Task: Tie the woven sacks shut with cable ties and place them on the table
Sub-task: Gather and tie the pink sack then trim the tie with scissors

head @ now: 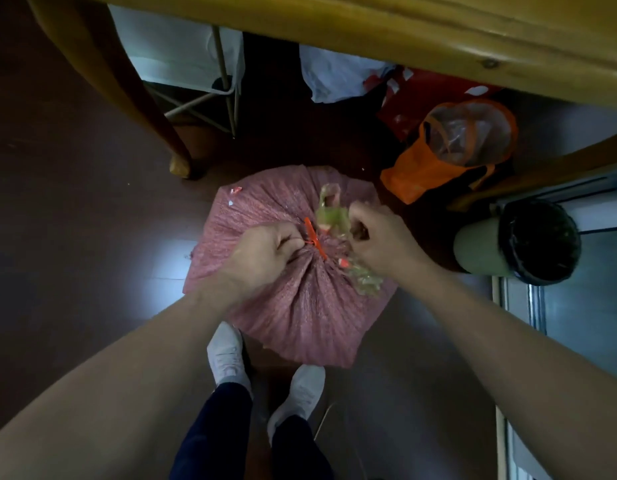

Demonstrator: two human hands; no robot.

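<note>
A full pink woven sack (293,306) stands on the dark floor in front of my feet. Its mouth is gathered into a bunch with greenish clear liner plastic (331,216) sticking out. An orange cable tie (314,239) runs around the gathered neck. My left hand (265,251) pinches the cable tie at the left of the neck. My right hand (376,237) grips the bunched top and liner on the right. The wooden table (404,32) spans the top of the view, above and beyond the sack.
An orange bag with clear plastic (456,147) lies on the floor beyond the sack, near a red bag (421,98). A green bin with a black liner (518,240) stands at right. A table leg (154,109) and white folding frame (196,64) stand at left.
</note>
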